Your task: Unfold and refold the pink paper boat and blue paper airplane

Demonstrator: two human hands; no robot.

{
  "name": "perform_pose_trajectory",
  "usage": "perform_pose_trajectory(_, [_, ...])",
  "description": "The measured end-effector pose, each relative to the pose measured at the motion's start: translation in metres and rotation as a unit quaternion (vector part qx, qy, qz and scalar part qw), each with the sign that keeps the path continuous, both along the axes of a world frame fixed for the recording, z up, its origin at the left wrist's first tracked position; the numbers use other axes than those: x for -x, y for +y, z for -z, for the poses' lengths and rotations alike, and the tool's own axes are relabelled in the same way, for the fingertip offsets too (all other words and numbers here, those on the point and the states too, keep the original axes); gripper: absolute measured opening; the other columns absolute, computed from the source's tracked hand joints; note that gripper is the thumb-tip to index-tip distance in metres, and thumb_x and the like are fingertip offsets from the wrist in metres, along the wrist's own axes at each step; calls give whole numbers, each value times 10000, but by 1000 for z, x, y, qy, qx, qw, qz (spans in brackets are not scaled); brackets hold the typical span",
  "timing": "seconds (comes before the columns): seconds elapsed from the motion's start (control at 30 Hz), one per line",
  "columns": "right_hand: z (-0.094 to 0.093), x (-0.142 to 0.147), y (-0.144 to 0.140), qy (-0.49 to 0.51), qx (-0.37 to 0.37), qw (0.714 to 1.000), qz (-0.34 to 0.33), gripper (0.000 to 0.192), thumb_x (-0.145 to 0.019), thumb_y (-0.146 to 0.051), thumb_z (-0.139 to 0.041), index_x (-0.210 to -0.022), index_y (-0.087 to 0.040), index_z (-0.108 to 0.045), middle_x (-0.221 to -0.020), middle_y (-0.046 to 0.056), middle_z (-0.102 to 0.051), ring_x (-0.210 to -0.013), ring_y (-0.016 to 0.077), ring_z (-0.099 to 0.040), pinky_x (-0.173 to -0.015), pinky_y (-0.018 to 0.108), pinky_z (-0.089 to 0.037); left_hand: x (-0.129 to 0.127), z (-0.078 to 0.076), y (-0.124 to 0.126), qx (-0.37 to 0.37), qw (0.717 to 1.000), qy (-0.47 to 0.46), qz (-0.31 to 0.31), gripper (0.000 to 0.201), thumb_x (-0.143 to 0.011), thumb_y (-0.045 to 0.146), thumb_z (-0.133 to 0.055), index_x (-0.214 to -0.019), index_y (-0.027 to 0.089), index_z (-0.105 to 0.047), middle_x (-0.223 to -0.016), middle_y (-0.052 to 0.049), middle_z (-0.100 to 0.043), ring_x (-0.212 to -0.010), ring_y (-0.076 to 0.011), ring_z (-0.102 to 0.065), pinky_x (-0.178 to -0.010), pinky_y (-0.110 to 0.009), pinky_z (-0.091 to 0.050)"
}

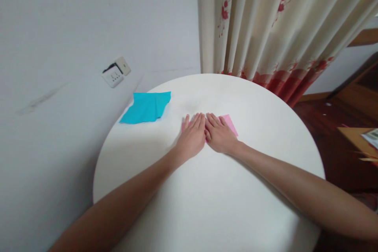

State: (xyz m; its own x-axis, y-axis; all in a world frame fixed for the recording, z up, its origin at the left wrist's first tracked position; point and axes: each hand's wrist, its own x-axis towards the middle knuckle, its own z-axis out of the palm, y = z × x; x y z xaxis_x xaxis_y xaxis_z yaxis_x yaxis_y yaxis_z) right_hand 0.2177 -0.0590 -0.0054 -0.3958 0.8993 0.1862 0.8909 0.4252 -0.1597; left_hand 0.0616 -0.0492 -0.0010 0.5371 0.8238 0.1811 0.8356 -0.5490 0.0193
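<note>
A pink sheet (230,123), which looks like folded paper or cloth, lies flat on the white round table (203,201). My left hand (192,136) rests palm down over its left part, fingers stretched out. Beside it, my right hand (221,134) presses flat on the right part, with its fingers extended. The two hands meet at the middle of the sheet and cover most of it. Only its right corner and a bit of its left edge show. At the table's far left lies a creased blue sheet (147,107), apart from both hands.
Close to the table's left edge stands a white wall with a socket (112,76) and a small beige plate (123,65). A cream and red curtain (254,23) hangs behind the table. On the right, a wooden surface (357,139) with papers stands over a dark red floor (315,122).
</note>
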Motion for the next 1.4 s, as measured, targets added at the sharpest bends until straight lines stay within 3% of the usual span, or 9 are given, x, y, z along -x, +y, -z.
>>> perform_pose_trajectory(0.13, [3, 1, 1, 8, 5, 1000, -13, 616, -1002, -275, -295, -1557, -9, -264, -1619, 195, -280, -1512, 296, -232, -1219, 500, -210, -2, 3, 3, 46, 996, -44, 59, 582, -977, 143, -255, -1542, 8, -232, -1633, -189, -249, -1523, -195, -224, -1242, -365, -227])
perform_pose_trajectory(0.4, [6, 0, 4, 12, -1, 1000, -8, 602, -1008, -259, -259, -1555, -8, -275, -1613, 190, -300, -1509, 290, -245, -1221, 481, -213, 5, 14, 11, 57, 997, -16, 45, 579, -1008, 234, -249, -1549, 30, -224, -1635, -194, -236, -1527, -245, -205, -1244, -450, -208])
perform_pose_trajectory(0.77, [6, -1, 4, 2, 8, 999, 34, 607, -1037, -323, -209, -1538, 5, -309, -1618, 200, -278, -1520, 294, -207, -1224, 477, -180, 8, 10, 11, 43, 998, 15, 50, 572, -1031, 292, -203, -1563, 90, -259, -1639, -128, -257, -1535, -226, -186, -1236, -469, -204])
perform_pose_trajectory(1.1, [3, 0, 1, -2, 10, 999, 37, 612, -1033, -321, -215, -1536, 15, -306, -1621, 202, -264, -1523, 290, -199, -1221, 478, -184, 13, 8, 8, 56, 998, -13, 40, 560, -1037, 334, -230, -1569, 169, -284, -1637, -62, -287, -1527, -237, -213, -1227, -478, -211])
perform_pose_trajectory(1.4, [4, -2, 4, -3, 7, 1000, -1, 598, -1015, -287, -246, -1534, 0, -323, -1622, 183, -277, -1521, 275, -208, -1229, 474, -182, 15, 10, 8, 40, 999, 11, 21, 565, -1037, 328, -231, -1555, 111, -296, -1638, -120, -266, -1530, -245, -205, -1227, -494, -209])
